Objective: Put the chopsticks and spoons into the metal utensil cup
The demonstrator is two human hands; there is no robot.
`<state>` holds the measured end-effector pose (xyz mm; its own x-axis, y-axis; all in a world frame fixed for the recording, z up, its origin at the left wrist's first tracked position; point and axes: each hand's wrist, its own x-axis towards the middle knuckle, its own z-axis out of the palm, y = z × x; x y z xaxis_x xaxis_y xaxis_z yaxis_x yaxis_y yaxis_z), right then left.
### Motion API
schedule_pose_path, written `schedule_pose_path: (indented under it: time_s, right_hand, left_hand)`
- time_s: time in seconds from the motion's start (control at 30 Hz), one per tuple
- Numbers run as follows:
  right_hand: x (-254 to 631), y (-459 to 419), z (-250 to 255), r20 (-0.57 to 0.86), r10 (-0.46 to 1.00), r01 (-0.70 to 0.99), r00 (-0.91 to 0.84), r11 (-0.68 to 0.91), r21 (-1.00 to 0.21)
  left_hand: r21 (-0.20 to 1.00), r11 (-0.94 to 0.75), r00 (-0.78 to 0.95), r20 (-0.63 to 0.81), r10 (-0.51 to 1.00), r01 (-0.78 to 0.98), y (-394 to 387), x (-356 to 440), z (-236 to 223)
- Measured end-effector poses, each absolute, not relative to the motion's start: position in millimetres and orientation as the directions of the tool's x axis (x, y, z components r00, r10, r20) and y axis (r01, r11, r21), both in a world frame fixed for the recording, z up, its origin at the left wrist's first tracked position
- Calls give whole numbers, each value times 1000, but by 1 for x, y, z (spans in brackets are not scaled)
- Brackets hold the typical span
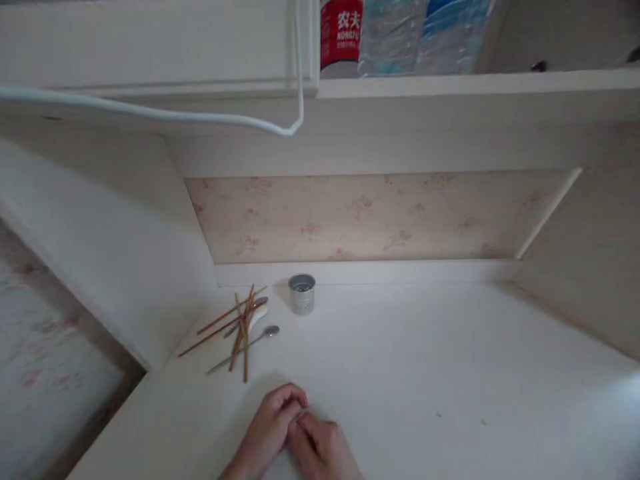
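Observation:
My left hand (273, 420) and my right hand (320, 443) rest together on the white desk (425, 373) near its front edge, fingers curled and touching each other. Whether they hold anything is hidden. Beyond them, to the left, lies a loose pile of wooden chopsticks (240, 327) mixed with a metal spoon (250, 343) and a white spoon (255, 313). A small round metal cup (301, 293) stands upright at the back of the desk, right of the pile.
A flowered back panel (380, 217) closes the desk's niche. On the shelf above stand a red-labelled bottle (341, 33) and clear water bottles (420, 33). A white cable (200, 117) hangs across the upper left. The desk's left edge drops off to the floor.

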<state>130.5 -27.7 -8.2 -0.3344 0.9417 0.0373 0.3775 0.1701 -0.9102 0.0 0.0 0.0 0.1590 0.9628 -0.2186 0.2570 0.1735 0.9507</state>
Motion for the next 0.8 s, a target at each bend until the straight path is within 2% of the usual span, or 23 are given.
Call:
schedule_pose_path:
  time_s: [0.2,0.6,0.8]
  right_hand:
    - [129,-26,-25,112,938,369,-328,237,-899]
    - [129,-37,-23,15,981,334,-195,80,-939]
    - [130,-39,-32,35,987,306,-158,83,-949]
  left_hand:
    - [955,140,160,-186,969,263,6,2,-2]
    - [947,108,62,-132,989,302,-4,3,3]
    - [954,105,29,-118,993,283,-6,0,1]
